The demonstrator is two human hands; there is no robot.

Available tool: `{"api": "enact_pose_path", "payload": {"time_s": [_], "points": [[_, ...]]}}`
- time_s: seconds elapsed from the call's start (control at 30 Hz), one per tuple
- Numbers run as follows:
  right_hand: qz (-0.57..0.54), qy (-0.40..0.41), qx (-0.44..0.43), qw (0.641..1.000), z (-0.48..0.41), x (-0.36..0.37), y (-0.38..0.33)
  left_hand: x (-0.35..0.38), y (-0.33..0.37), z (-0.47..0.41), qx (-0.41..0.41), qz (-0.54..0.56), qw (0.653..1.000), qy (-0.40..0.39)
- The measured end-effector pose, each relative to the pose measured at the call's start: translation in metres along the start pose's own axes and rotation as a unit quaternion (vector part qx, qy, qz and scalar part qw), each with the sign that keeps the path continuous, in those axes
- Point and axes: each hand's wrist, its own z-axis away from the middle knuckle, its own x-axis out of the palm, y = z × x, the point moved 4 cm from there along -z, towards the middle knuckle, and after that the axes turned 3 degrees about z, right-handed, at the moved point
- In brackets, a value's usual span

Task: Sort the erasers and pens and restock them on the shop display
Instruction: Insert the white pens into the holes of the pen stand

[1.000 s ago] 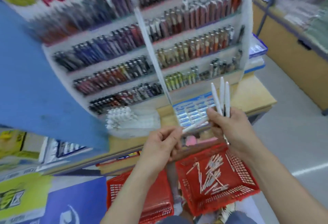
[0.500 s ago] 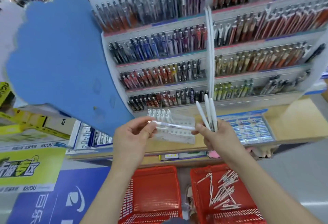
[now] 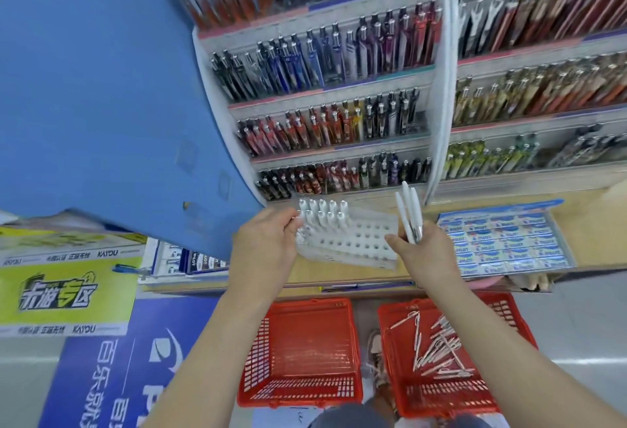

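Note:
A clear pen rack (image 3: 353, 244) with rows of holes stands on the wooden counter, with several white pens (image 3: 322, 215) upright in its left end. My left hand (image 3: 268, 247) is at the rack's left edge, fingers curled there and pinching a white pen that is mostly hidden. My right hand (image 3: 427, 251) grips three white pens (image 3: 409, 210), tips up, beside the rack's right end. More white pens (image 3: 437, 346) lie loose in the right red basket (image 3: 509, 315) on the floor. A tray of blue-and-white erasers (image 3: 502, 241) sits on the counter at right.
A tiered display of dark and coloured pens (image 3: 332, 115) rises behind the counter, split by a white divider (image 3: 444, 88). A big blue board (image 3: 95, 88) hangs at left. A second red basket (image 3: 298, 353) stands on the floor beside my shoe (image 3: 375, 349).
My left hand carried its single white pen left to the rack's left end. The right hand kept its three pens. The view swung towards the display and moved closer.

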Motion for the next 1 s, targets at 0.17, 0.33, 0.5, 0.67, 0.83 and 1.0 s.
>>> {"api": "enact_pose_path", "payload": {"time_s": [0.17, 0.33, 0.5, 0.67, 0.83, 1.0], "points": [[0.001, 0.0, -0.001, 1.0, 0.003, -0.002, 0.004, 0.016, -0.004, -0.007, 0.003, -0.012, 0.999, -0.032], [-0.014, 0.003, 0.008, 1.0, 0.001, -0.002, 0.006, 0.028, -0.011, -0.011, -0.009, -0.029, 0.997, -0.065], [-0.039, 0.0, 0.014, 0.999, 0.002, 0.0, 0.011, 0.038, -0.013, -0.015, -0.009, -0.035, 0.996, -0.077], [-0.049, -0.005, 0.014, 0.999, 0.003, 0.0, 0.009, 0.044, -0.016, -0.02, -0.026, -0.057, 0.995, -0.083], [-0.204, -0.017, 0.076, 0.976, 0.009, -0.009, -0.003, 0.043, -0.019, -0.017, -0.05, -0.058, 0.993, -0.091], [-0.33, -0.116, 0.091, 0.932, 0.024, -0.022, -0.039, 0.026, 0.015, -0.002, -0.065, 0.095, 0.991, -0.061]]}}
